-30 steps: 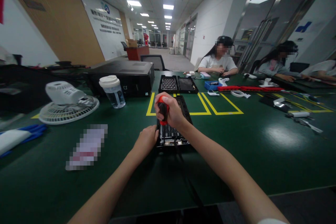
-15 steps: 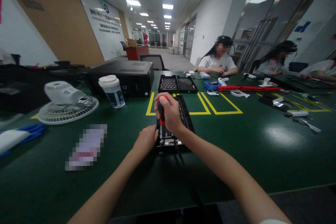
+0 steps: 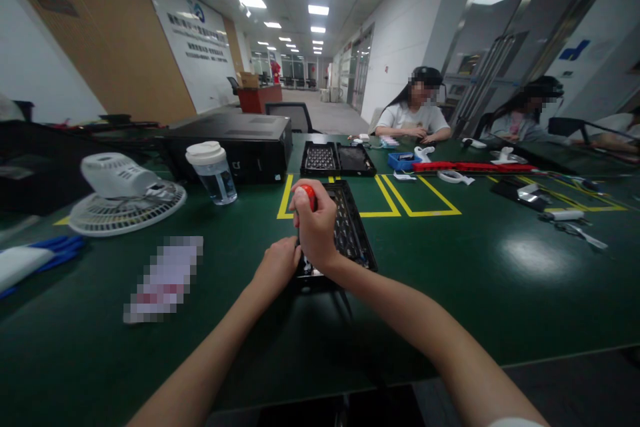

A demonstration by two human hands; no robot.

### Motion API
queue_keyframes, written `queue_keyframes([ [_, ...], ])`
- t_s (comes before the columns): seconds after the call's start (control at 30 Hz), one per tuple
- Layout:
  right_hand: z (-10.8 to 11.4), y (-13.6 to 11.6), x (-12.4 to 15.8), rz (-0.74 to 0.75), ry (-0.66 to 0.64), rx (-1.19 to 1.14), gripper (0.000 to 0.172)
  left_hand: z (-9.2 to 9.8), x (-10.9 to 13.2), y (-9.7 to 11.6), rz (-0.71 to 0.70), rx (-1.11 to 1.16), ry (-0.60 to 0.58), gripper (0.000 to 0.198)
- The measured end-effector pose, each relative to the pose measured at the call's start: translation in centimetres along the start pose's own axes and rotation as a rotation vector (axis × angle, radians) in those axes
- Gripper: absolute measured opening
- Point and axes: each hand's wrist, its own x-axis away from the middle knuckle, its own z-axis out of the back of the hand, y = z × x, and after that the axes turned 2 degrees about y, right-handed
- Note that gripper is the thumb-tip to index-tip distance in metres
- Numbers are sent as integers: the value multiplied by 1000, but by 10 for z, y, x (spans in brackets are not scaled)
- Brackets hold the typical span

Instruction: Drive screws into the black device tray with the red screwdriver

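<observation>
A black case [image 3: 356, 237] with rows of dark parts inside lies on the green table in front of me. My right hand [image 3: 319, 227] is closed around a screwdriver [image 3: 309, 196] and is over the case's left part. Only the red end of its handle shows clearly; its tip is hidden by the hand. My left hand [image 3: 278, 263] grips the near left edge of the same case, fingers closed and partly out of sight.
Beyond the case lies an open black bit box [image 3: 356, 160]. To the left are a lidded cup [image 3: 213, 173], a white fan [image 3: 125, 197] and a large black box [image 3: 225, 147]. A blue tray [image 3: 403, 161] and a red strip [image 3: 465, 167] lie right. Two people sit across the table.
My right hand has turned and tilted on the screwdriver, shifting slightly left and down, so less of the handle shows. My left hand stays at the case's edge.
</observation>
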Motion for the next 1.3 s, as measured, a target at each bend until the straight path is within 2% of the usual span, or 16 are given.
queue_keyframes([
  [0.33, -10, 4, -2, -19, 116, 32, 14, 0, -1, -3, -7, 7, -38, 32],
  [0.53, -10, 10, -3, 104, 181, 157, 18, -2, -3, -3, 36, 19, -34, 33],
  [0.7, -10, 12, -1, 140, 186, 215, 22, 1, 0, -1, 34, 28, -44, 32],
  [0.87, -6, 9, 0, 85, 101, 104, 24, 2, 1, -1, 2, 26, -4, 30],
  [1.07, 7, 8, -9, -30, 13, -124, 19, -7, -1, -6, -42, 49, 55, 27],
  [1.2, 18, 12, -17, -85, -77, -273, 33, -11, -4, -9, -41, 47, 61, 27],
  [1.3, 25, 14, -25, -123, -192, -354, 32, -12, -5, -10, -37, 41, 56, 26],
])
